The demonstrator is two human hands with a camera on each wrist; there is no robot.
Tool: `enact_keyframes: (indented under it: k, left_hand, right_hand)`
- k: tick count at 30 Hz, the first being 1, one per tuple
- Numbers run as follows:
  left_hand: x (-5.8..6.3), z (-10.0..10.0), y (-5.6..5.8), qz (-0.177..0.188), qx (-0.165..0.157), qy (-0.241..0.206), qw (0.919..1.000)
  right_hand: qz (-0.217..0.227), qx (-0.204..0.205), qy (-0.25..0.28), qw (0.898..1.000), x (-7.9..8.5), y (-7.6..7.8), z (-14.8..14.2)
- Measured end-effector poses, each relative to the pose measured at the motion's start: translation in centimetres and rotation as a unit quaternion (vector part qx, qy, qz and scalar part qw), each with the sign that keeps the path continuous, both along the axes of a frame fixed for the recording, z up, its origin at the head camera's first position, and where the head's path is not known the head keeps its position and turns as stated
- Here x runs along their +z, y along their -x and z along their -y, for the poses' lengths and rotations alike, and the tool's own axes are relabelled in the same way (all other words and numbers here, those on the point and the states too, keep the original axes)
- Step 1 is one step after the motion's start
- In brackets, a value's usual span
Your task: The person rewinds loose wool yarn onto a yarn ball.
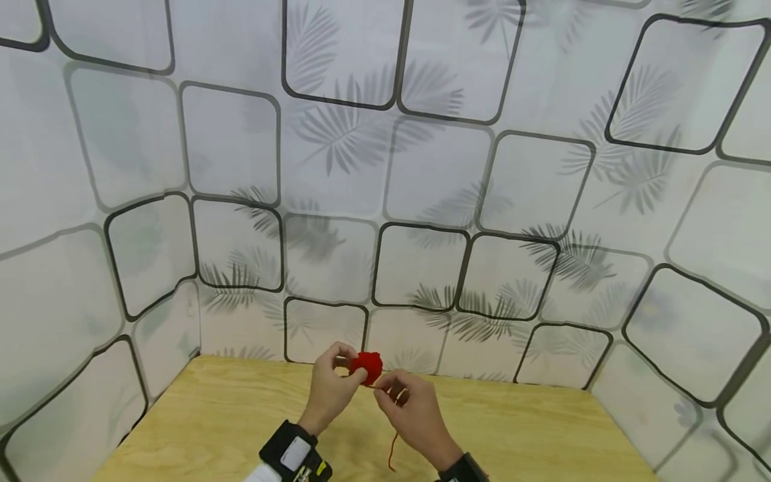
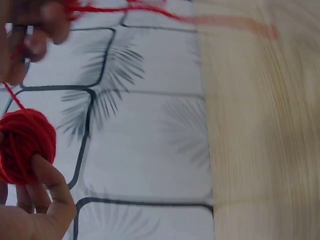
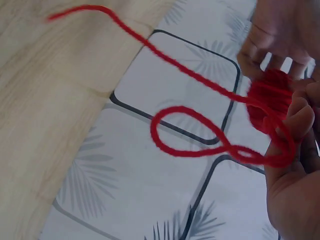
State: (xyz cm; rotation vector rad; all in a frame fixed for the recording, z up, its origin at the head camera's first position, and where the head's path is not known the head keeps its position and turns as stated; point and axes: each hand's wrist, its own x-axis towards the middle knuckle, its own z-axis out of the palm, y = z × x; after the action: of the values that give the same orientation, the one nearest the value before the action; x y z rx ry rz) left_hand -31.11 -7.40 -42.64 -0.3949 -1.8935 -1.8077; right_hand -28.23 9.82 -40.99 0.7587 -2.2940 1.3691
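Observation:
A small ball of red yarn (image 1: 369,367) is pinched between the thumb and fingers of my left hand (image 1: 332,390), above the wooden table. Wound strands show on the ball (image 2: 31,145) in the left wrist view. Just to its right, my right hand (image 1: 415,412) pinches the yarn strand that runs from the ball. Below the right hand a loose yarn tail (image 1: 393,452) hangs down. In the right wrist view the yarn (image 3: 187,111) forms a twisted loop beside the right thumb, and its free end stretches away to the upper left.
A light wooden table (image 1: 241,402) lies under both hands. Behind it and at both sides stand walls (image 1: 331,261) covered with a pattern of rounded squares and grey leaves. A black strap with a device (image 1: 295,452) sits on the left wrist.

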Motion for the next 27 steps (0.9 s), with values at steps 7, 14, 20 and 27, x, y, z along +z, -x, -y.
enact_keyframes:
  k: [7,14,20,27]
  left_hand:
    - [-0.5,0.4,0.2,-0.017,-0.053,0.139,0.9887]
    - [0.0,0.9,-0.2,0.013,-0.258,0.107,0.9602]
    - [0.5,1.3,-0.1,0.043,-0.405,-0.039,0.9126]
    - [0.8,1.6,-0.3,0.091,-0.375,-0.162,0.9083]
  right_hand:
    - [0.004,0.000,0.027,1.000,1.9,0.5,-0.6]
    - [0.006,-0.003,0.033,0.999,2.2,1.8,-1.3]
    - [0.079,-0.005,0.052,0.996,0.9,2.3,-1.5]
    - [0.122,0.022,0.089,0.988,-0.8,1.5,-0.6]
